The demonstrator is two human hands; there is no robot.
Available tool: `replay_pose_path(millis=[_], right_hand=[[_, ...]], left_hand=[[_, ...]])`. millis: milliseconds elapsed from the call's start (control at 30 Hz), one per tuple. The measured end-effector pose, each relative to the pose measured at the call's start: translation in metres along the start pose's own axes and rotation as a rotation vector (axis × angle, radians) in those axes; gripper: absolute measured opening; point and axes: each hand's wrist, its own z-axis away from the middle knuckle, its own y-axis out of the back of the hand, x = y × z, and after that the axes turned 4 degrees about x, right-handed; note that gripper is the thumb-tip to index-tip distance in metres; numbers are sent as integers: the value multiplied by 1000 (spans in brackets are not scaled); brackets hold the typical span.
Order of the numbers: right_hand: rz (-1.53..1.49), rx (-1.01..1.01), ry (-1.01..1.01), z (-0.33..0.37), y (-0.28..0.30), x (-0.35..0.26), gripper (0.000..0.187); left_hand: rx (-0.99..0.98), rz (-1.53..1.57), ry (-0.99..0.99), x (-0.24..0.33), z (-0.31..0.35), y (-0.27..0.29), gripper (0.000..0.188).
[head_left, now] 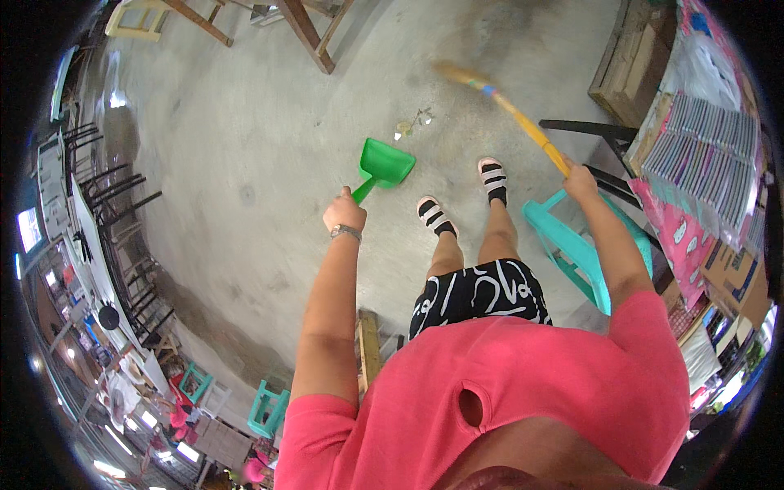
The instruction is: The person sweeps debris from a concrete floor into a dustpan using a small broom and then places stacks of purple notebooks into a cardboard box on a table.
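My left hand (345, 213) is closed round the handle of a green dustpan (386, 163), whose pan rests at the concrete floor with its open edge toward the far right. Stretched out to the right, my right hand (580, 181) grips the yellow handle of a broom (525, 122). The broom's brush end, blurred by motion, points far and to the left, above the floor or touching it; I cannot tell which. Between dustpan and broom lies a small heap of litter (414, 123), pale scraps and thin dark strands.
A teal plastic stool (576, 241) stands beside my right arm. Stacked bundles (702, 155) and a cardboard box (732, 273) fill the right side. A wooden crate (633, 61) sits far right, wooden legs (306, 33) at the far edge. Dark-legged tables (98, 253) line the left.
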Motion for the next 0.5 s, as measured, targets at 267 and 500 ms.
replay_pose_path(millis=[267,500], right_hand=[[-369,-11,-361,-32,-140,-39,42],[-40,-303,38,72,-103,-95,56]], left_hand=[[16,48,-46,15,-9,3,39],[11,17,1,5,-3,0,38]])
